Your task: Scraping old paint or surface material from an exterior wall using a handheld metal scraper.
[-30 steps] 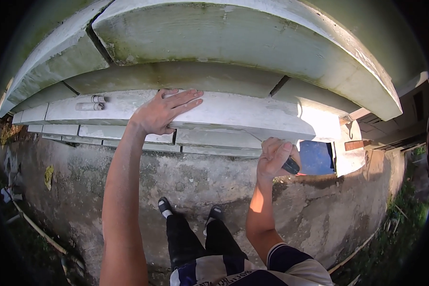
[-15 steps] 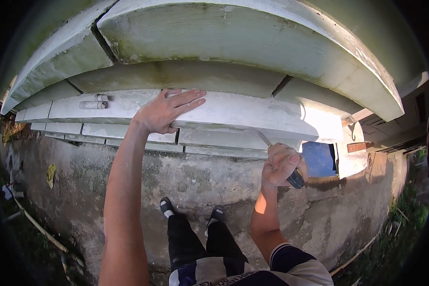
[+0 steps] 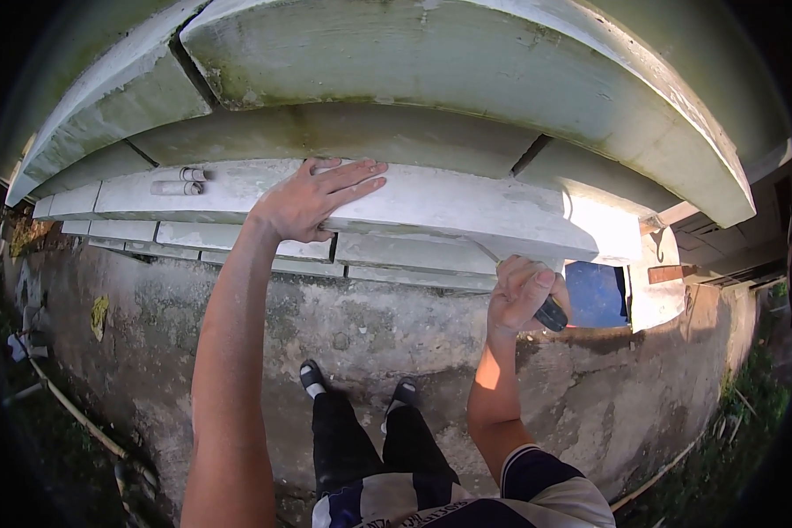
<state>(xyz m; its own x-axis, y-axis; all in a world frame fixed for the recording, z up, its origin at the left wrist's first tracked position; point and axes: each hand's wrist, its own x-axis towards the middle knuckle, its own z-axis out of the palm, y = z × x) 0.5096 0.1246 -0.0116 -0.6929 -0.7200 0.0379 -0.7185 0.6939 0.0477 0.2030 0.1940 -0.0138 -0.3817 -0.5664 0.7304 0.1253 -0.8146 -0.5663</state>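
Observation:
My left hand (image 3: 312, 198) lies on the top of a long white block (image 3: 466, 198), fingers stretched toward the right and thumb at its front edge. Wrapped in my right hand (image 3: 524, 295) is a dark-handled tool (image 3: 553, 314) with a narrow metal blade. Its blade points up and left, meeting the lower front edge of the white block; the tip is hard to make out there. Two short grey cylinders (image 3: 178, 187) rest on the block, left of my left hand.
Above and beyond the block hangs a curved greenish-white slab (image 3: 466, 75). Lower blocks (image 3: 414, 253) run below it. At the right are a blue panel (image 3: 595, 295), a pale sheet (image 3: 656, 304) and a metal hook (image 3: 658, 242). My feet stand on stained concrete (image 3: 238, 352).
The view has shifted slightly, so the scene sits a little farther right and lower. My left hand stays on the block; my right hand keeps the tool at the edge with a small tilt.

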